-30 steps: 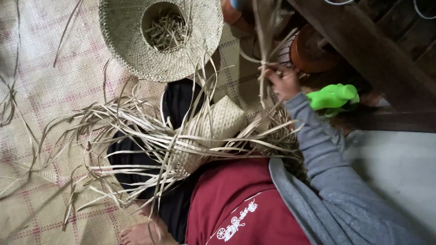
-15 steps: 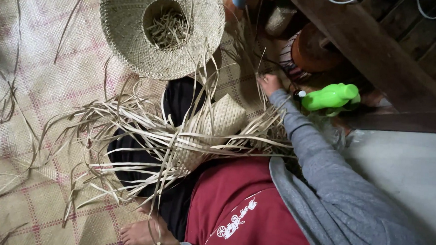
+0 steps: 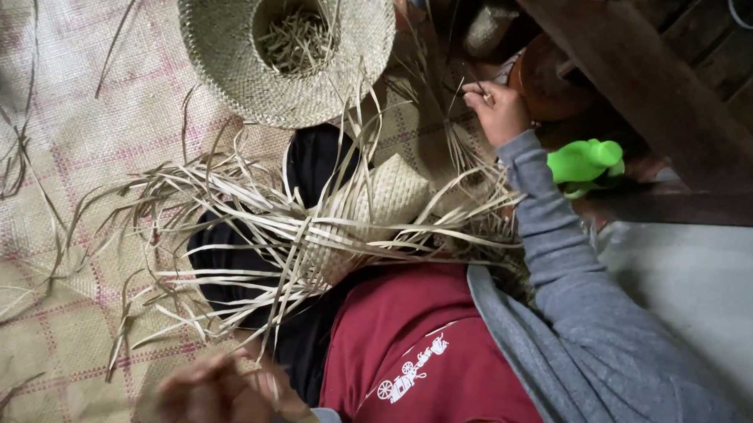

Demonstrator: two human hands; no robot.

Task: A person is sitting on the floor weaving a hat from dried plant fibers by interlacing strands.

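Note:
A partly woven straw piece [image 3: 377,207] lies on my lap, with many loose pale strips [image 3: 226,206] fanning out to the left. My right hand [image 3: 498,111], in a grey sleeve, is raised at the upper right and pinches a few thin strips that run up from the weave. My left hand [image 3: 212,393] is low at the bottom left and blurred. It is curled by the ends of some strips, seemingly holding them. I wear a red shirt [image 3: 421,355] and dark trousers [image 3: 311,163].
A finished woven straw hat [image 3: 223,56] lies upside down at the top with straw scraps in its crown. A checked woven mat [image 3: 62,142] covers the floor. A green plastic object [image 3: 583,160], a brown round pot [image 3: 548,88] and dark wooden beams [image 3: 648,87] stand at the right.
My right hand has lifted away from the green object, up and to the left, drawing thin strips with it. My left hand has shifted slightly at the bottom and is now blurred.

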